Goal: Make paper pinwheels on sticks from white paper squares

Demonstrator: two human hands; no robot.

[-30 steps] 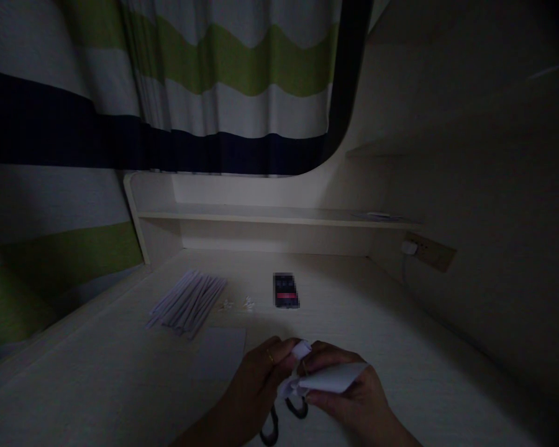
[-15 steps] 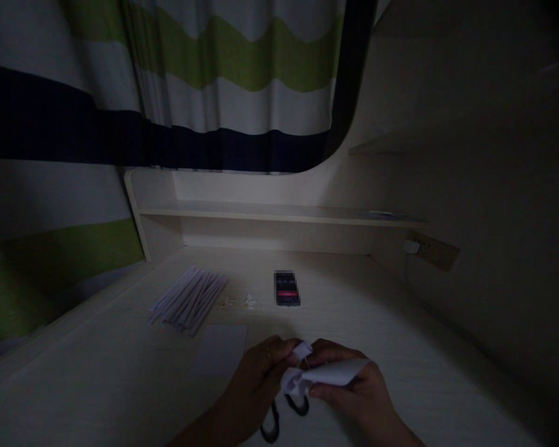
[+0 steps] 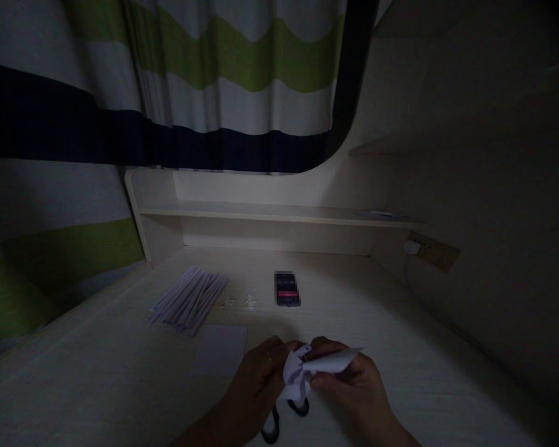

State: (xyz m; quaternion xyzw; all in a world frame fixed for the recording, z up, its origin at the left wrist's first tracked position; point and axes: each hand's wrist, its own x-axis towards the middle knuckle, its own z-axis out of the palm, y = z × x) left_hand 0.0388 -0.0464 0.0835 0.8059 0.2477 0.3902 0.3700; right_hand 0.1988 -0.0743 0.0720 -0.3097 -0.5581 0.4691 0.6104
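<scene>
Both hands are down at the bottom middle of the frame, working one white paper piece (image 3: pixel 307 367) just above the counter (image 3: pixel 400 323). The left hand (image 3: pixel 256 385) has its grip pinched on the crumpled, scrunched end at the left of the paper, and the right hand (image 3: pixel 354 388) has its grip closed on the flatter, pointed flap that sticks out to the right.

What's changed from half a second ago: the flap was spread wider and sat a bit lower, more like an open cone. Now it's pulled flatter and thinner, and the crumpled bit between the fingers looks bunched up tighter, hanging down slightly. The hands have nudged closer together too. So my read is the paper is being twisted or rolled at the pinched end, and it's partway through, not a finished shape yet.

Everything else looks the same as before. The bundle of paper sticks (image 3: pixel 189 299) lies in the middle left, a flat sheet (image 3: pixel 221 351) just left of the hands, the phone (image 3: pixel 287 288) above them in the center, with a few tiny white bits (image 3: pixel 248 302) beside it. Black scissors handles (image 3: pixel 284 419) peek out under the hands at the bottom edge. It's really dark, so finger detail is hard to make out.
</scene>
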